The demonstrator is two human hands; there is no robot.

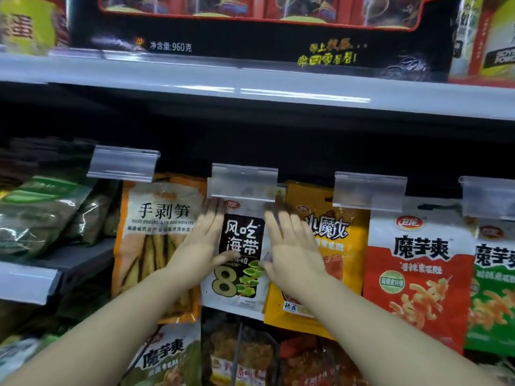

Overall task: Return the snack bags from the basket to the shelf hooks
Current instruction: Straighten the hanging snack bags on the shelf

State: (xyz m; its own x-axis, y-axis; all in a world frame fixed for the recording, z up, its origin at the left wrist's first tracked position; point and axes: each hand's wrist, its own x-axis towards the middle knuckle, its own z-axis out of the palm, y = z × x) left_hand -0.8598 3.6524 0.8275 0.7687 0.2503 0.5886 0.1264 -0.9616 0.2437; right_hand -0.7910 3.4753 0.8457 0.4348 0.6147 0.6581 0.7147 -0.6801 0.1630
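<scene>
A white and black kelp snack bag (242,246) hangs from the middle shelf hook, under a clear plastic label holder (244,181). My left hand (203,240) lies flat against the bag's left edge, fingers straight and pointing up. My right hand (292,246) lies flat along its right edge, fingers straight too, partly over the orange bag (345,246) beside it. Both thumbs touch the bag's front. The hook itself is hidden behind the label holder. No basket is in view.
A bamboo shoot bag (156,235) hangs to the left; a red bag (418,282) and a green bag (493,288) hang to the right. More bags hang in the row below. A grey shelf edge (278,90) with a black box runs above.
</scene>
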